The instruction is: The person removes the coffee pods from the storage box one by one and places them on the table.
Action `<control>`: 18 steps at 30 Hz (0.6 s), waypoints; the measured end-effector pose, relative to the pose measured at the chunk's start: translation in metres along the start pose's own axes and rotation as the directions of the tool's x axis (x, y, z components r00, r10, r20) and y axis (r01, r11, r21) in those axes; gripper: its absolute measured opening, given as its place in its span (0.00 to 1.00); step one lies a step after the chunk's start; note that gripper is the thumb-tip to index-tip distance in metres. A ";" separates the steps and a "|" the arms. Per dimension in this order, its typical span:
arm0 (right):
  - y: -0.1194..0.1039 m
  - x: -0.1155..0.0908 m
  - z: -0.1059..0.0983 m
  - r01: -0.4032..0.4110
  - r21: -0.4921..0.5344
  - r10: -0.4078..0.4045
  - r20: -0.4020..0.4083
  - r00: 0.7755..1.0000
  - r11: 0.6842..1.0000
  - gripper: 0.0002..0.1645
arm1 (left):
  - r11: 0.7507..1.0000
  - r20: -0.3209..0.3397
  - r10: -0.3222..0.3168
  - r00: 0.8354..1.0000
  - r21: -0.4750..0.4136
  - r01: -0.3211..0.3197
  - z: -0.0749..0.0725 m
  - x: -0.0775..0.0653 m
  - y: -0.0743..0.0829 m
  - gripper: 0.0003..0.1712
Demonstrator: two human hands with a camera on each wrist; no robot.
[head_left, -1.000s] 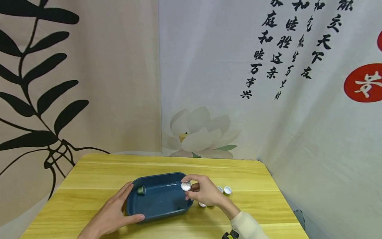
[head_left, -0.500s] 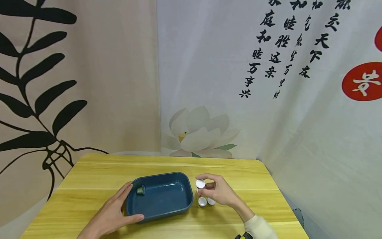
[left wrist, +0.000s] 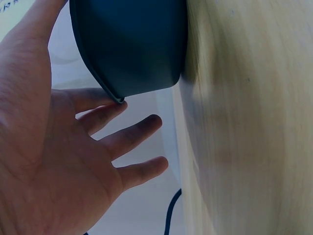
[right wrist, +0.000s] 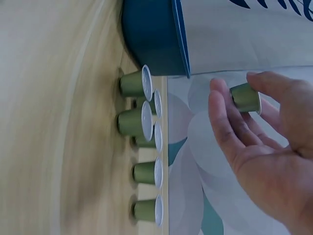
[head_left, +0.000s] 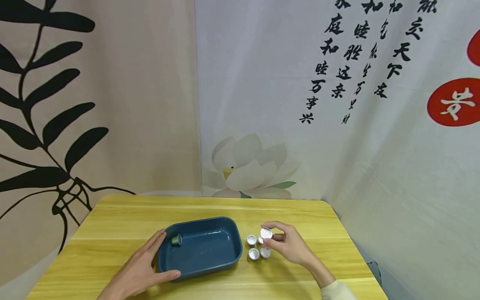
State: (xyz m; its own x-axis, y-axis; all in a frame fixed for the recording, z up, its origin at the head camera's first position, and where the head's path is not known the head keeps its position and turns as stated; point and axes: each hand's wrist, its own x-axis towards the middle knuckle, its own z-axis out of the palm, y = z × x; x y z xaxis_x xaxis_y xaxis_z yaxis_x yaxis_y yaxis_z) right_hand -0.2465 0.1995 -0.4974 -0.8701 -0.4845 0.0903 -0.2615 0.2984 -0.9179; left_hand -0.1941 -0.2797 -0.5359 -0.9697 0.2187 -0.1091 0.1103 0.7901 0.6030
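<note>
A small green coffee capsule with a pale lid [head_left: 266, 233] is pinched between the thumb and fingers of my right hand [head_left: 290, 246], held above the table. The same capsule [right wrist: 245, 98] shows in the right wrist view. Beneath and left of that hand stand several more capsules [head_left: 253, 253], lids up; in the right wrist view they form rows [right wrist: 134, 122]. My left hand [head_left: 138, 262] spans the left end of a dark blue rectangular tray [head_left: 210, 268], fingers spread and touching its rim [left wrist: 117, 99]. One green capsule [head_left: 176, 239] lies on its side in the tray's left part.
The light wood table [head_left: 150, 208] carries the tray at its middle, with the standing capsules just right of it. Printed cloth [head_left: 243, 104] hangs behind the table. A dark cable [left wrist: 171, 210] shows past the table edge in the left wrist view.
My right hand has moved right with the capsule, from over the tray's right rim to over the standing capsules, uncovering some of them. My left hand and the tray have stayed put.
</note>
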 end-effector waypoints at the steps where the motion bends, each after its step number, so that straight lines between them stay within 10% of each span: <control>1: 0.001 -0.003 -0.001 -0.004 -0.003 0.004 -0.008 1.000 1.000 0.28 | 1.000 0.001 -0.001 1.000 0.000 0.001 0.000 0.000 0.000 0.79; 18: 0.026 -0.032 -0.018 -0.113 -0.082 0.100 -0.144 0.985 0.990 0.30 | 1.000 -0.002 -0.001 1.000 0.010 0.001 0.000 -0.001 0.000 0.79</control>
State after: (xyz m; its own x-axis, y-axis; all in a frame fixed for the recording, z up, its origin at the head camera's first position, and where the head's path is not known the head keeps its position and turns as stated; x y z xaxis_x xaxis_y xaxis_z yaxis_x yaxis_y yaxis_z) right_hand -0.2329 0.2371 -0.5170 -0.9428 -0.3291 0.0524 -0.1950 0.4173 -0.8876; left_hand -0.1937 -0.2801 -0.5358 -0.9702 0.2166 -0.1083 0.1112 0.7959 0.5951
